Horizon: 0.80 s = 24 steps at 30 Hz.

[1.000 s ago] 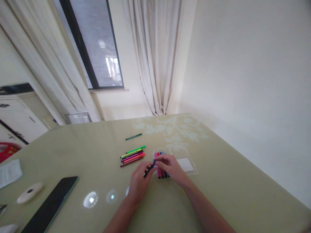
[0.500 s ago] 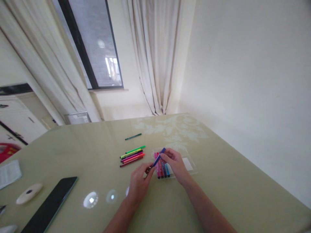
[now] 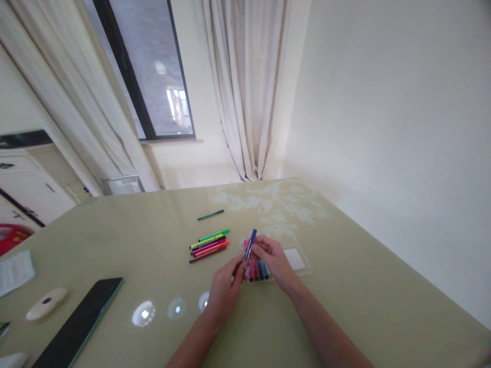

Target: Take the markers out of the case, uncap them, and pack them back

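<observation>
A blue felt-tip pen is held between both hands, tilted steeply over the left part of a clear plastic case. My left hand pinches its lower end, and my right hand grips it higher up with thumb and fingers. Below the hands, several pink, red and blue pens lie side by side in the case, partly covered by my right hand. Left of the case is a loose group of pens, among them a bright green pen and a dark red pen.
A dark green pen lies alone farther back on the table. At the left are a black tablet-like slab, a white oval object and a pale packet. A wall runs along the table's right side.
The blue pen has turned more upright, and my left hand has shifted slightly right toward the case. The loose pens on the table have stayed in place.
</observation>
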Each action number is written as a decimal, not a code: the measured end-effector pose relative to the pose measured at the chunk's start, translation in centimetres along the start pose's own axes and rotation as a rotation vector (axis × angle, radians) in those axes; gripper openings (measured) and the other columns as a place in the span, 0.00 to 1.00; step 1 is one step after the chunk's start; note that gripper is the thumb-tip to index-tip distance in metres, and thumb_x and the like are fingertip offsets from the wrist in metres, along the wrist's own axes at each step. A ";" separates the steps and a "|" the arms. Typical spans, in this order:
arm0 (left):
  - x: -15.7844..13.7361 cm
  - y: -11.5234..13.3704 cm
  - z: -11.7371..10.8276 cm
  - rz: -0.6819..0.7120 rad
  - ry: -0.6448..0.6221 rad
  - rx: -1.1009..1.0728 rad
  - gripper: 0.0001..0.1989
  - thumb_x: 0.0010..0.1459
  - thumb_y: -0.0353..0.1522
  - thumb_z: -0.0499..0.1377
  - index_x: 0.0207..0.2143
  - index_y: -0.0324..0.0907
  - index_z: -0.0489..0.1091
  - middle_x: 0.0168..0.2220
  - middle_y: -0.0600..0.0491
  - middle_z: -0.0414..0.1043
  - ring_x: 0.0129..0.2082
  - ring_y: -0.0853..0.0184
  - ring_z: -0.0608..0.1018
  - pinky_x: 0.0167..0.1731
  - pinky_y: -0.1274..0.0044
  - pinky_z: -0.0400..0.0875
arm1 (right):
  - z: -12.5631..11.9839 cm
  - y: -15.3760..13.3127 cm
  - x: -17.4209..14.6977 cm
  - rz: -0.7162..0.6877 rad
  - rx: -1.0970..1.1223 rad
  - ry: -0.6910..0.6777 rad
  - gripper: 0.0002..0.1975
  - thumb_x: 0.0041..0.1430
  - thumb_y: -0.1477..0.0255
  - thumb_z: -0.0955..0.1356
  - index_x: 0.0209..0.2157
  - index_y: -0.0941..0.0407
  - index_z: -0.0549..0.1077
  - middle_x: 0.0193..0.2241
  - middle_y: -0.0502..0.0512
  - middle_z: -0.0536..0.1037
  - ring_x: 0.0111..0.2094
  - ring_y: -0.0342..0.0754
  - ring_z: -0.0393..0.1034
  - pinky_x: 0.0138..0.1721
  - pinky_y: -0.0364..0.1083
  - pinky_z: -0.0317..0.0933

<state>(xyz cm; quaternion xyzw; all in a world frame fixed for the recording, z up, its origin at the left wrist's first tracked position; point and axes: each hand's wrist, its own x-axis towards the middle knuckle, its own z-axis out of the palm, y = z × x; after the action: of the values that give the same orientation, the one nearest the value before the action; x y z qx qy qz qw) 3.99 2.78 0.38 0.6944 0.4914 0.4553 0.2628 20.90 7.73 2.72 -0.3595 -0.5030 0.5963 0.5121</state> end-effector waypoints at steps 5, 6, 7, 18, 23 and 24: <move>-0.1 -0.2 0.1 0.072 -0.047 0.099 0.16 0.72 0.39 0.51 0.56 0.45 0.72 0.44 0.49 0.82 0.37 0.65 0.82 0.41 0.74 0.78 | -0.5 0.2 0.4 -0.034 -0.070 0.054 0.17 0.55 0.58 0.75 0.39 0.56 0.80 0.34 0.55 0.83 0.33 0.48 0.77 0.38 0.46 0.70; -0.2 -0.3 0.3 0.129 -0.070 0.160 0.16 0.72 0.38 0.52 0.57 0.45 0.71 0.47 0.48 0.81 0.42 0.63 0.82 0.45 0.72 0.78 | -0.9 0.1 0.5 -0.050 -0.103 0.092 0.18 0.55 0.57 0.75 0.39 0.56 0.80 0.33 0.55 0.83 0.33 0.49 0.77 0.37 0.47 0.70; -0.3 -0.4 0.4 0.196 -0.104 0.232 0.16 0.71 0.36 0.53 0.58 0.45 0.70 0.49 0.48 0.80 0.46 0.62 0.81 0.48 0.69 0.76 | -1.4 0.1 0.7 -0.071 -0.144 0.144 0.19 0.55 0.56 0.74 0.40 0.57 0.80 0.33 0.56 0.83 0.33 0.50 0.77 0.37 0.47 0.70; -0.5 -0.1 1.7 0.368 -0.323 0.589 0.20 0.67 0.32 0.60 0.61 0.48 0.67 0.59 0.51 0.74 0.57 0.61 0.74 0.57 0.65 0.68 | -4.9 0.9 1.1 0.005 -0.651 0.210 0.14 0.56 0.64 0.69 0.40 0.57 0.82 0.33 0.58 0.85 0.32 0.53 0.79 0.37 0.50 0.72; -0.6 0.0 1.9 0.408 -0.327 0.687 0.24 0.68 0.32 0.59 0.64 0.53 0.64 0.58 0.51 0.72 0.55 0.59 0.73 0.55 0.64 0.67 | -4.2 1.1 0.7 0.011 -0.863 0.218 0.10 0.56 0.71 0.69 0.40 0.55 0.80 0.32 0.57 0.84 0.33 0.52 0.79 0.38 0.49 0.70; -0.7 0.0 2.0 0.416 -0.325 0.702 0.23 0.69 0.33 0.58 0.64 0.54 0.64 0.58 0.52 0.72 0.55 0.59 0.72 0.55 0.64 0.66 | -4.2 1.1 0.7 0.005 -0.889 0.214 0.08 0.57 0.71 0.69 0.38 0.55 0.80 0.32 0.57 0.84 0.33 0.52 0.79 0.38 0.48 0.69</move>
<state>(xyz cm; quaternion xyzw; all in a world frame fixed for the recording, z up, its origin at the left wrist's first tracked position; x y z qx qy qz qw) 5.65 2.35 -0.76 0.8885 0.4182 0.1887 -0.0125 24.43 9.39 0.77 -0.6052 -0.6534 0.2835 0.3557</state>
